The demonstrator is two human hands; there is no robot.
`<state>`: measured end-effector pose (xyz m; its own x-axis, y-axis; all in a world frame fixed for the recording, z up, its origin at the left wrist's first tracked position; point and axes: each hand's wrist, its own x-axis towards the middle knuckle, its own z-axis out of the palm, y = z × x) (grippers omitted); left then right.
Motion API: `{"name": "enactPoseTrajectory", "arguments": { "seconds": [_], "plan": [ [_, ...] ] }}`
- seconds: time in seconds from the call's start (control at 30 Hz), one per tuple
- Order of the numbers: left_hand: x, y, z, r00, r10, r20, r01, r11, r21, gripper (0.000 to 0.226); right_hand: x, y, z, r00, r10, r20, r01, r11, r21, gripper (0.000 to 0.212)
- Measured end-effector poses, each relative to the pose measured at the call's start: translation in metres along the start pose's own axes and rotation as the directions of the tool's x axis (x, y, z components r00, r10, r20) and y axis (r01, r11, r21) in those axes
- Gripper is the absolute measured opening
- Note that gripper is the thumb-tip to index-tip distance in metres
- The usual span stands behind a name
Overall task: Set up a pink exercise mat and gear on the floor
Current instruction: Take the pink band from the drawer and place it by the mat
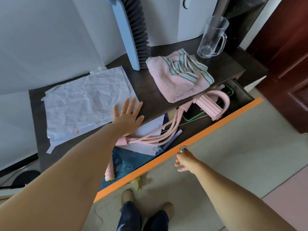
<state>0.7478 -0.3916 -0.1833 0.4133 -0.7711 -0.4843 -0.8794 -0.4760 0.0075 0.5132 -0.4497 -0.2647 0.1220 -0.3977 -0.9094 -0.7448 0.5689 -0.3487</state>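
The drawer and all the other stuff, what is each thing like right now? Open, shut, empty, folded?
Drawer: pulled open.
Pink resistance bands: lying loose in the drawer.
Pink towel: crumpled on the cabinet top.
Glass mug: upright, empty.
White paper: crinkled, taped flat.
Left hand: flat on the cabinet top.
Right hand: fingers at the drawer's ring pull.

Soft daylight, sharp centre, perhaps fisheye-bent edges.

My left hand (128,114) lay flat, fingers straight and spread, arm stretched forward. My right hand (184,160) reached out lower, its fingers curled in a pinch.
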Motion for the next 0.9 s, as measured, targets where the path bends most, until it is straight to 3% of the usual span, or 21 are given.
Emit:
{"name": "enactPoseTrajectory", "arguments": {
  "seconds": [0.1, 0.23, 0.43, 0.53, 0.63, 0.7, 0.77, 0.83, 0.9],
  "plan": [
    [-0.001, 0.0, 0.001, 1.0, 0.001, -0.009, -0.001, 1.0, -0.009, 0.059, -0.013, 0.032, -0.011, 0.997, 0.06, -0.052, -0.06, 0.998, -0.001, 0.007],
    [-0.001, -0.001, 0.003, 0.999, 0.003, -0.033, -0.003, 1.0, -0.01, 0.059, -0.017, 0.07, -0.02, 0.991, 0.078, -0.104, -0.088, 0.992, -0.095, 0.025],
    [-0.005, 0.001, 0.005, 0.996, -0.005, -0.088, 0.009, 0.999, 0.037, 0.059, -0.037, 0.08, -0.038, 0.998, 0.057, -0.013, -0.058, 0.942, -0.33, 0.037],
    [-0.011, 0.006, 0.002, 0.985, -0.002, -0.172, 0.033, 0.984, 0.177, 0.06, -0.06, 0.057, -0.065, 0.982, 0.137, 0.128, -0.04, 0.82, -0.571, 0.039],
    [-0.02, 0.023, -0.002, 0.964, -0.025, -0.265, 0.093, 0.964, 0.25, 0.06, -0.087, 0.014, -0.101, 0.944, 0.266, 0.193, -0.03, 0.653, -0.757, 0.021],
    [-0.035, 0.037, 0.001, 0.94, -0.075, -0.334, 0.112, 0.989, 0.095, 0.065, -0.1, -0.02, -0.125, 0.972, 0.149, 0.184, 0.025, 0.706, -0.707, 0.02],
    [-0.06, 0.049, 0.019, 0.913, -0.143, -0.381, 0.111, 0.988, -0.107, 0.07, -0.098, -0.049, -0.144, 0.994, -0.076, 0.076, 0.105, 0.824, -0.556, 0.02],
    [-0.093, 0.052, 0.05, 0.881, -0.211, -0.423, 0.102, 0.959, -0.264, 0.073, -0.081, -0.065, -0.156, 0.931, -0.342, -0.128, 0.19, 0.753, -0.63, 0.022],
    [-0.12, 0.047, 0.088, 0.869, -0.271, -0.415, 0.109, 0.921, -0.374, 0.07, -0.056, -0.064, -0.164, 0.808, -0.533, -0.252, 0.168, 0.618, -0.768, 0.042]
  ]
}}
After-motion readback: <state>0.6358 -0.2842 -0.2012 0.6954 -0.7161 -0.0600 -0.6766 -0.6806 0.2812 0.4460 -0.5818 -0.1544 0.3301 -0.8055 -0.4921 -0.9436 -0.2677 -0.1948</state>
